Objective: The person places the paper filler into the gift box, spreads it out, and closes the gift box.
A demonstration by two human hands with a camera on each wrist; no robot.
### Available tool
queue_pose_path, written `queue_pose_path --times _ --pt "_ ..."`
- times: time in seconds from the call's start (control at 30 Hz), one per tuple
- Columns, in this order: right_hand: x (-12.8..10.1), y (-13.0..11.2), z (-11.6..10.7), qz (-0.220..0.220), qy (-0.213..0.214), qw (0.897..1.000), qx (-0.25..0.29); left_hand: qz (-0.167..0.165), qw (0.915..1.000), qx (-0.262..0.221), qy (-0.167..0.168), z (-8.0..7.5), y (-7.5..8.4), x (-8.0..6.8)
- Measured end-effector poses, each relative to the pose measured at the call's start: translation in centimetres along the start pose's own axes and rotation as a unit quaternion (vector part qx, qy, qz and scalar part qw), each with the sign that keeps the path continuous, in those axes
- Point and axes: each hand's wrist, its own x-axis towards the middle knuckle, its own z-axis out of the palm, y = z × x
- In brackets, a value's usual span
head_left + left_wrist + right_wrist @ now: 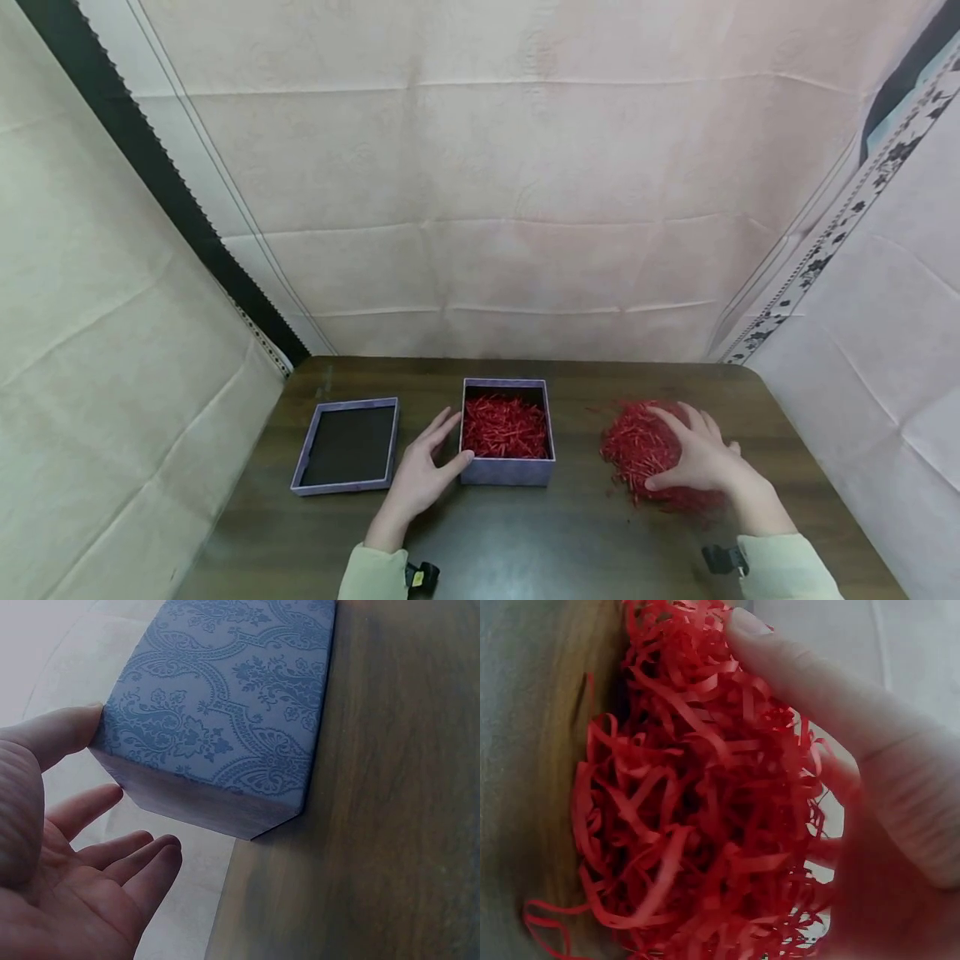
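A lavender box (507,472) with a damask pattern stands on the table, filled with red paper shreds (501,427). At its left side is my left hand (422,471); the thumb touches the near left corner and the fingers are extended along the side. The left wrist view shows the box's patterned wall (225,697) beside the thumb. My right hand (701,460) rests over a loose pile of red shredded paper (637,446), thumb and fingers spread wide across it. In the right wrist view, tangled strips (697,802) lie between thumb and fingers, partly hiding the fingers.
The box's lid (348,446), dark inside with a lavender rim, lies upturned left of my left hand. Everything sits on a brown wooden table (540,533). Pale cloth sheets (495,183) hang behind and on both sides.
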Motion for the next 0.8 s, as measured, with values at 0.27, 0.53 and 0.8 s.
queue_pose_path --times 0.27,0.53,0.8 --pt "0.3 0.3 0.5 -0.002 -0.027 0.999 0.025 -0.003 1.0 0.002 0.0 0.0 0.1 -0.1" --pt "0.6 0.7 1.1 0.016 -0.036 0.999 0.026 -0.005 1.0 0.003 0.001 0.0 0.1 -0.1" --pt "1.3 1.2 2.0 0.016 -0.022 1.0 0.0 -0.002 1.0 0.005 0.004 0.1 0.0 0.0"
